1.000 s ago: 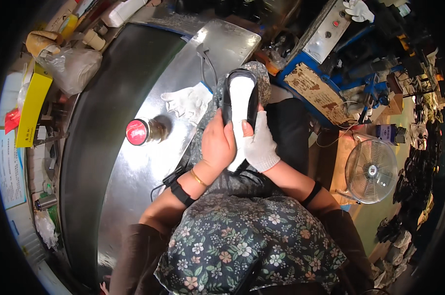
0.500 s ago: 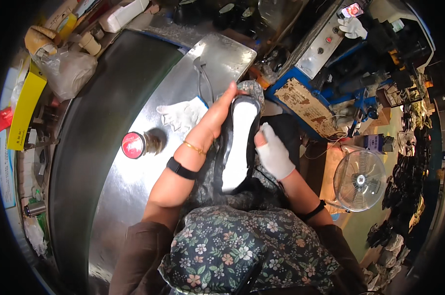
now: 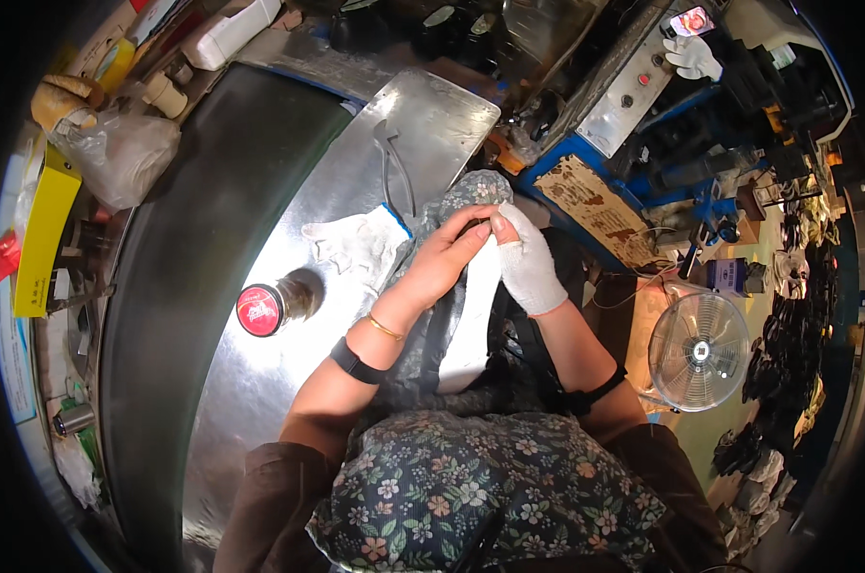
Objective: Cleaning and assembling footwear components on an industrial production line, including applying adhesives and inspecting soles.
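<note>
A black shoe (image 3: 469, 329) lies lengthwise in my lap, its long white sole-shaped face turned up. Above its far end my bare left hand (image 3: 447, 258) and my right hand (image 3: 530, 267) meet. The right one wears a white glove that leaves the thumb bare. Fingertips of both hands are pinched together; whatever is between them is too small or hidden to name. The hands cover the shoe's far end. On the metal table to the left lie a loose white glove (image 3: 354, 250) and a pincer-like metal tool (image 3: 394, 167).
A red-lidded jar (image 3: 262, 310) stands on the metal table (image 3: 232, 411), beside a dark conveyor belt (image 3: 155, 382). To the right are a clear-bladed fan (image 3: 700, 351) and a blue-framed machine (image 3: 590, 201). Many dark pieces hang or lie at far right.
My left hand has left the shoe's left side and my right hand has come inward; their fingertips now meet over its far end. The shoe sits slightly nearer to me.
</note>
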Available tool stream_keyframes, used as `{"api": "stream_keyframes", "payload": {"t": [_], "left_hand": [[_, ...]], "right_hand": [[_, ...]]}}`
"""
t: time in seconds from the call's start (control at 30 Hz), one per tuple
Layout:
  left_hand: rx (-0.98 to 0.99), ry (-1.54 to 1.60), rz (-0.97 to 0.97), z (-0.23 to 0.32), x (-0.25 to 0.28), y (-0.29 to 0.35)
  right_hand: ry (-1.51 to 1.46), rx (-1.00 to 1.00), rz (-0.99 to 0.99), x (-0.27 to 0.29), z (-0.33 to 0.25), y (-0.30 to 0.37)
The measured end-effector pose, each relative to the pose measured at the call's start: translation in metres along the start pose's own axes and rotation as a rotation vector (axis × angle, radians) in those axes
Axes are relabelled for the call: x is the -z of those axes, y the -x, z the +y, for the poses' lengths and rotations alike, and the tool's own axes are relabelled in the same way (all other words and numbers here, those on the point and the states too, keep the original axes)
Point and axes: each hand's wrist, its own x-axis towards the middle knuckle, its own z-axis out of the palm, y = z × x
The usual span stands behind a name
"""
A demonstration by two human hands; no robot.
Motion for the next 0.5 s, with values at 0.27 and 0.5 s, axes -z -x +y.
{"api": "stream_keyframes", "payload": {"t": [0.27,0.5], "left_hand": [[-0.191,-0.289,-0.111,-0.005,-0.005,-0.014],[-0.071,-0.230,-0.261,0.009,0.003,-0.009]], "right_hand": [[0.036,0.041,0.080,0.017,0.010,0.018],[-0.805,-0.170,-0.258,0.048,0.007,0.012]]}}
